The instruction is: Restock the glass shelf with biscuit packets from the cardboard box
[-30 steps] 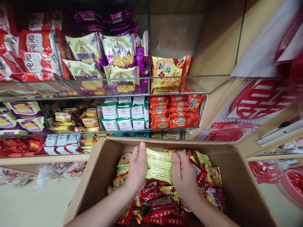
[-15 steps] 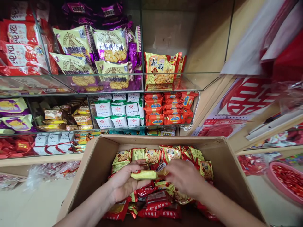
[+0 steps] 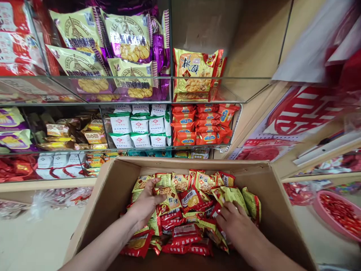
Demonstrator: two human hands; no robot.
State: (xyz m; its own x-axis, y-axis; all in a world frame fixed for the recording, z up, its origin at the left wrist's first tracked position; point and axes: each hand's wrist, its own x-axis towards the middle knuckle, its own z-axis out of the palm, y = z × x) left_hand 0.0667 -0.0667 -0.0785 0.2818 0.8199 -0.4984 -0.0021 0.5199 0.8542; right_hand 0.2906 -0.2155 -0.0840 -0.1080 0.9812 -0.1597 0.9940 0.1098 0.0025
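Many small red and yellow snack packets lie in an open cardboard box (image 3: 109, 199). On the left side of the pile, my left hand (image 3: 145, 207) has its thumb and fingers closed on the edge of a yellow snack packet (image 3: 170, 200), which faces up. My right hand (image 3: 232, 222) reaches down on the right side, its curled fingers at a yellow-green packet (image 3: 234, 195); the fingertips are partly hidden among the packets, and what they grip cannot be made out. A red packet (image 3: 191, 199) lies between the hands.
Behind the box are glass shelves (image 3: 113, 77) of wrapped snacks, with a yellow pack (image 3: 194, 73) in the upper compartment and orange packs (image 3: 208, 128) below. A pink basin (image 3: 324, 218) stands at the right. Red-and-white decorations (image 3: 304, 109) hang nearby.
My left hand has turned and lowered its packet onto the pile. My right hand has moved right and down, away from the left one. The view has shifted closer to the shelves.
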